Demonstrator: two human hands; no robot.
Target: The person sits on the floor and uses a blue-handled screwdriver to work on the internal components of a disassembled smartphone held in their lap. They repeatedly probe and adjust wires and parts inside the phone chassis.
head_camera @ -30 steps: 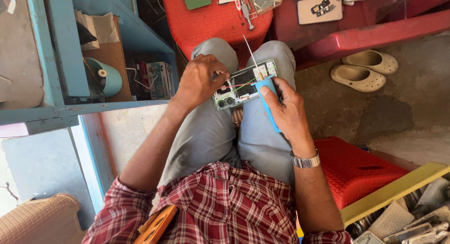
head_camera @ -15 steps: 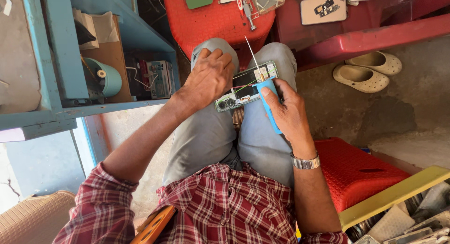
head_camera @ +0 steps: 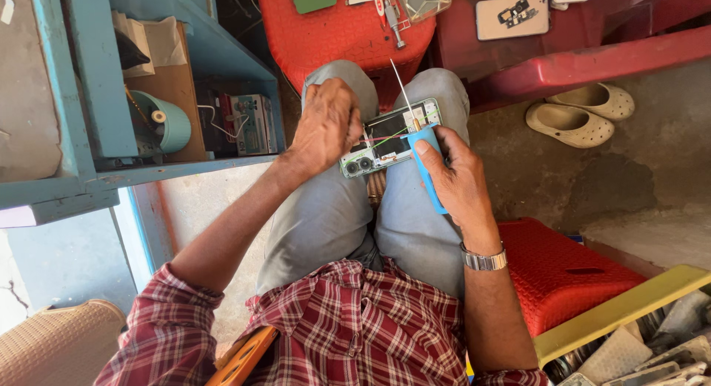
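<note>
Both hands work on the opened phone [head_camera: 389, 138] lying across the knees. Since a second ago the left hand [head_camera: 326, 123] has slid over its left end, fingers curled down; the right hand [head_camera: 455, 171] keeps pinching the blue-handled tool [head_camera: 426, 160].

Single camera on my head, looking straight down past my chest onto my lap [head_camera: 370, 230]. Close range; knees top of frame, floor [head_camera: 629, 186] at right.
</note>
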